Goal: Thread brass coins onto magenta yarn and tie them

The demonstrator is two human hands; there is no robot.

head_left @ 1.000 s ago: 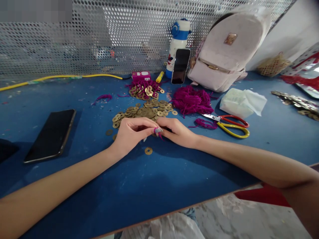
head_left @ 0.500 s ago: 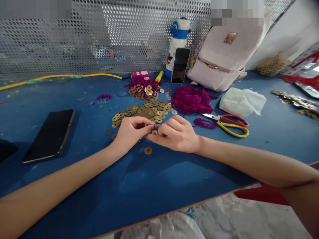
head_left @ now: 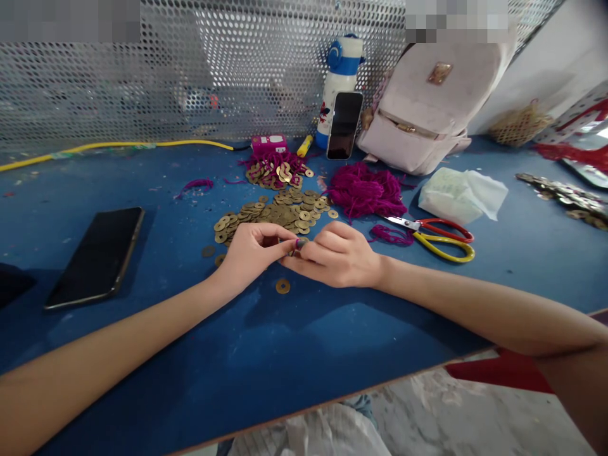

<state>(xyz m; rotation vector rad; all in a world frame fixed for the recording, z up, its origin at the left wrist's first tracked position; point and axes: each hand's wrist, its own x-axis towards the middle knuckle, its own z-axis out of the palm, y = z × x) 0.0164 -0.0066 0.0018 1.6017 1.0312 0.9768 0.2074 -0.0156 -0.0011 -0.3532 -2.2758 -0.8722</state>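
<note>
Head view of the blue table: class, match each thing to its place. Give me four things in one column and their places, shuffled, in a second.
1 scissors
2 water bottle
3 single coin
4 yellow cable

a along the foot of the mesh
b beside the magenta yarn
c upright behind a leaning phone
d on the table, just nearer than the left hand and right hand

Pairs: 1-b, 2-c, 3-d, 4-a.
</note>
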